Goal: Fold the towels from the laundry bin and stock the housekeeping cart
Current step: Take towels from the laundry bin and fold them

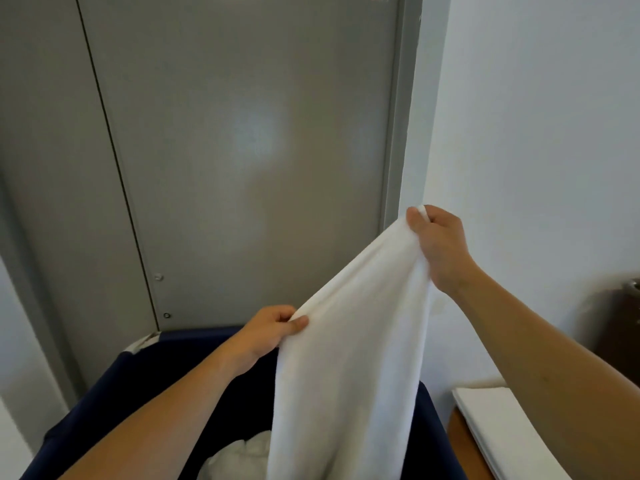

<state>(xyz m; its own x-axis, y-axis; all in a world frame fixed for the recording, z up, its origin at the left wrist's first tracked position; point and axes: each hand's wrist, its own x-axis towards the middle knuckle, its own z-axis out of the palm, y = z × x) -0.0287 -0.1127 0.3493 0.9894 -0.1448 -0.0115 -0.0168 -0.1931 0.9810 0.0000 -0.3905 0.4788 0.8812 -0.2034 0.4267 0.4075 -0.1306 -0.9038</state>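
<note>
A white towel [349,358] hangs in the air over a dark navy laundry bin [145,379]. My right hand [441,245] pinches its top corner, raised high at the right. Lower and to the left, my left hand [270,336] pinches the towel's edge between thumb and fingers. The cloth slopes between the two hands and drops down into the bin. More white towels [239,457] lie crumpled in the bottom of the bin, partly hidden by the hanging one.
Grey metal doors [225,150] stand right behind the bin. A white wall [540,133] is at the right. Folded white linen [498,431] lies on a wooden surface at the lower right, with a dark object [620,317] behind it.
</note>
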